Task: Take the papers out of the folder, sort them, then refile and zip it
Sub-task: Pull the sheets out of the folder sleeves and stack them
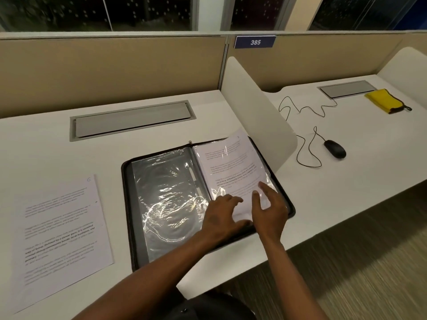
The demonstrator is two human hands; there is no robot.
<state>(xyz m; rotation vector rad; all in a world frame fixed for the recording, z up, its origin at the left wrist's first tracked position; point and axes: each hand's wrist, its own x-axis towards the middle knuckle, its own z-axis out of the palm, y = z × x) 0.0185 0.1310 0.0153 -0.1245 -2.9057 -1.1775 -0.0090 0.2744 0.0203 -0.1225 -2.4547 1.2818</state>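
On the white desk [161,125] below sign "385" [255,42], the folder [129,204] lies open, both hands, left [221,218] and right [270,209], fingers spread, on its right-side paper [228,162], sheet "6" [60,227] left of it

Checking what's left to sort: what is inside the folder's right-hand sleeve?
A printed sheet sits in the right clear sleeve of the folder, its top sticking out. Both hands cover its lower edge; any sheets behind it cannot be seen.

- White surface [46,146] fills the frame's middle.
- Open folder [129,227] lies at centre.
- Loose printed sheet [60,236] lies lower left.
- Black mouse [335,148] and yellow cloth [384,100] lie upper right.
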